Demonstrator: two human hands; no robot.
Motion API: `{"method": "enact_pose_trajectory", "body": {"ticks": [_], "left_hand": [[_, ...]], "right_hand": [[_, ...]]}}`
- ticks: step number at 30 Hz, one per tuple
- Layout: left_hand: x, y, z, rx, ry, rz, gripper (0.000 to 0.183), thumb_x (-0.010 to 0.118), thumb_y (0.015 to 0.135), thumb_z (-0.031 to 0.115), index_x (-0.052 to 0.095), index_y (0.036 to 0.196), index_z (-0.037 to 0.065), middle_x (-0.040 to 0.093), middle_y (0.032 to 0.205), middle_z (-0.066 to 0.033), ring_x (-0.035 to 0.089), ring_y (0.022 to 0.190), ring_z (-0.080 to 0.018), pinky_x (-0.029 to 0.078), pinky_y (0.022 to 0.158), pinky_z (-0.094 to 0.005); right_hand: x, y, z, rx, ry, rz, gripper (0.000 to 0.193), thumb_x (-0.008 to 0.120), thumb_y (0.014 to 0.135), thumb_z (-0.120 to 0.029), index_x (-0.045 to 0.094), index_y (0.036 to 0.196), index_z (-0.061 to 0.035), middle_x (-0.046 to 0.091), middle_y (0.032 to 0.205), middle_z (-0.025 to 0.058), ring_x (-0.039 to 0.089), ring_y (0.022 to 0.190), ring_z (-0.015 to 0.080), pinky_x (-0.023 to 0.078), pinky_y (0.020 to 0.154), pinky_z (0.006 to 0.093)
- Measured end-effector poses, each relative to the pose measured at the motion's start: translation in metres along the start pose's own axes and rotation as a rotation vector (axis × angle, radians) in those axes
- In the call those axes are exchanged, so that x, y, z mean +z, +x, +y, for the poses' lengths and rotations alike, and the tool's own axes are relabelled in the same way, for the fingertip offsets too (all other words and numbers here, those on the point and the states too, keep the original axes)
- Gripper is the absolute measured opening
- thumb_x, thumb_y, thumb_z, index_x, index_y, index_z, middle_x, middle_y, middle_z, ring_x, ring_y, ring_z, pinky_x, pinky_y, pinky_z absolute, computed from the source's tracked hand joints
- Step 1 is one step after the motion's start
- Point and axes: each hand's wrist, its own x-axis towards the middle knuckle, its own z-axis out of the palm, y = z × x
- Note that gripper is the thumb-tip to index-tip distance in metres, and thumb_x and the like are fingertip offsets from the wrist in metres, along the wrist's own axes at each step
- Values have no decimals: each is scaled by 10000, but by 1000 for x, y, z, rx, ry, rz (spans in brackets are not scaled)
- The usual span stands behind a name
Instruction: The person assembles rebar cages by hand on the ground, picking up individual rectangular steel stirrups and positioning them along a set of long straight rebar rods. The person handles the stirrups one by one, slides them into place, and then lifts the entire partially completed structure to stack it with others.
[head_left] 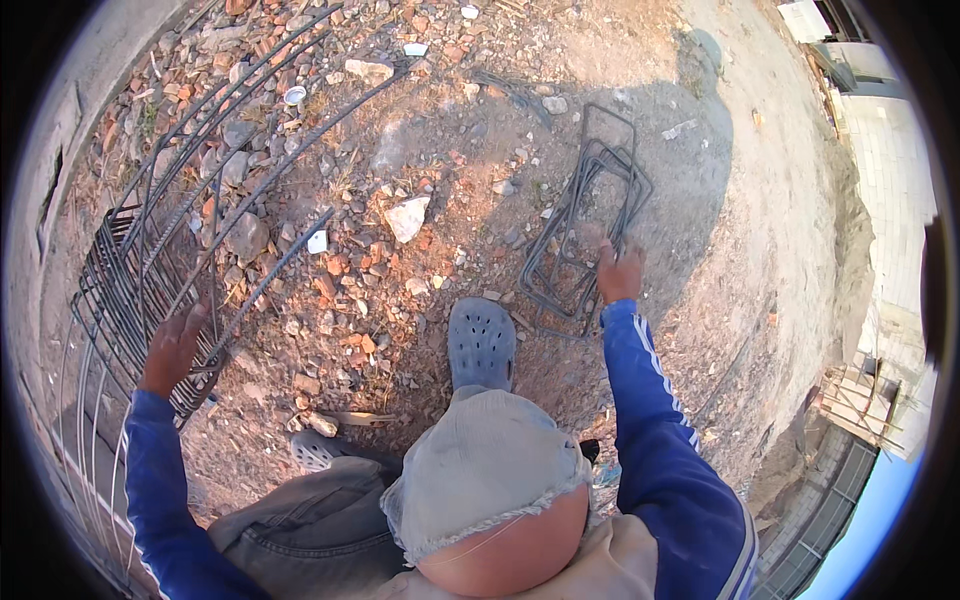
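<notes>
My left hand is at the near end of a rebar cage, a row of dark bent-wire stirrups around long bars. Its fingers are closed over the bars; part of the grip is lost among them. My right hand reaches down to a loose pile of rectangular steel stirrups lying on the ground. Its fingers are apart and slightly blurred at the pile's near right side, and I cannot tell if they touch the wire. Both arms wear blue sleeves with white stripes.
Broken brick and stones cover the ground, with a large pale stone in the middle. Long bars reach from the cage toward the far side. My grey clog stands between the cage and the stirrup pile. A block wall rises at the right.
</notes>
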Motion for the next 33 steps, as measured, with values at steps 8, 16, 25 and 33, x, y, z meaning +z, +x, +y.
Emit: {"method": "enact_pose_trajectory", "body": {"ticks": [8,16,25,33], "left_hand": [[-16,-19,21,-125,63,589,393,576,971,176,555,1324,5,593,1288,-212,582,1171,-371,452,993,-422],[16,17,-8,-167,387,415,529,473,1015,310,406,1475,58,247,1596,-180,190,1488,-363,127,1192,-533],[-9,28,-7,41,57,251,625,557,950,258,336,1522,141,665,1090,-192,628,962,-395,465,925,-466],[8,-9,-59,21,130,396,543,582,941,297,454,1421,79,642,1085,-217,609,952,-412,468,852,-487]], "right_hand": [[-17,32,7,225,-70,-197,404,575,945,-379,640,1099,-11,685,1003,226,663,963,374,504,844,491],[-68,27,-57,45,754,116,228,582,984,-215,621,935,5,587,722,64,537,610,157,497,606,321],[-87,-4,-120,570,1496,-262,238,586,998,-283,591,999,-45,392,609,-68,330,450,38,302,382,224],[-95,1,-139,657,1663,-447,313,533,1023,-365,564,992,-55,345,583,-76,317,436,42,278,371,220]]}}
